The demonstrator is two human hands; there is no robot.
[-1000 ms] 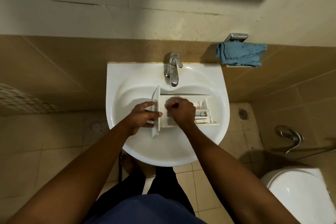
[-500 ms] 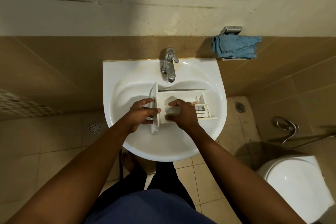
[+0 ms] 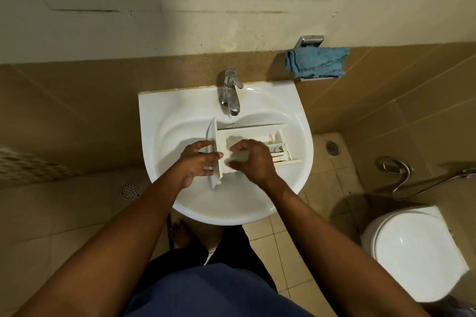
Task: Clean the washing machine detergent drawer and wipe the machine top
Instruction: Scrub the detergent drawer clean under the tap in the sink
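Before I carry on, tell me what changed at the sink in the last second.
The right hand slid nearer the person inside the large compartment of the detergent drawer, uncovering a greyish patch at its far end. The left hand still grips the drawer's front panel; the drawer stays in the sink and the blue cloth on its holder.

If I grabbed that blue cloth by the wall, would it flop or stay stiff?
Probably floppy: the crumpled blue cloth sags in soft folds over its chrome wall holder. Likely light too, since that small holder carries it. It shouldn't roll or break.
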